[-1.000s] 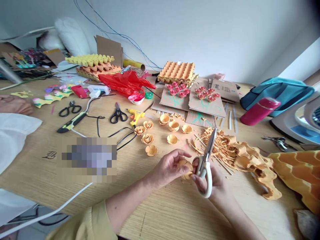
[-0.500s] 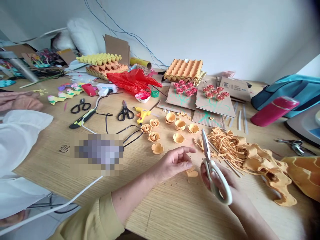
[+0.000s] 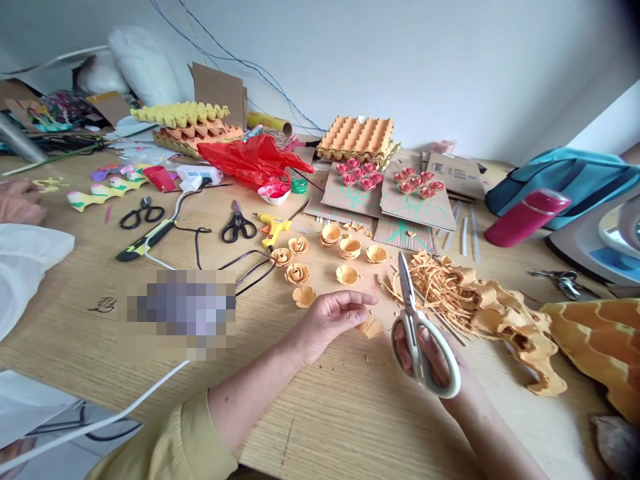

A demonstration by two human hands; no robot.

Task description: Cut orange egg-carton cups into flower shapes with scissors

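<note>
My right hand (image 3: 434, 363) grips white-handled scissors (image 3: 413, 320), its fingers through the handle loops and the nearly closed blades pointing away from me. To the left of the scissors, my left hand (image 3: 336, 321) pinches a small orange petal-shaped piece of egg carton (image 3: 373, 327) between thumb and fingers. Part of that piece is hidden by the thumb. Beyond my left hand lie several cut orange cups (image 3: 347, 275) and rolled carton flowers (image 3: 297, 273). A heap of orange shreds (image 3: 437, 293) and a torn strip of egg carton (image 3: 523, 327) lie right of the scissors.
A yellow glue gun (image 3: 273, 228), black scissors (image 3: 239, 223) and a cutter knife (image 3: 145, 241) lie to the left among cords. Cardboard with red flowers (image 3: 417, 200), egg trays (image 3: 357, 137) and a pink bottle (image 3: 527, 217) stand farther back. Another person's hand (image 3: 20, 202) shows at left.
The view has shifted, so most things sit farther left. My left hand has lifted the carton piece slightly, and the scissors in my right hand have turned to show both handle loops.
</note>
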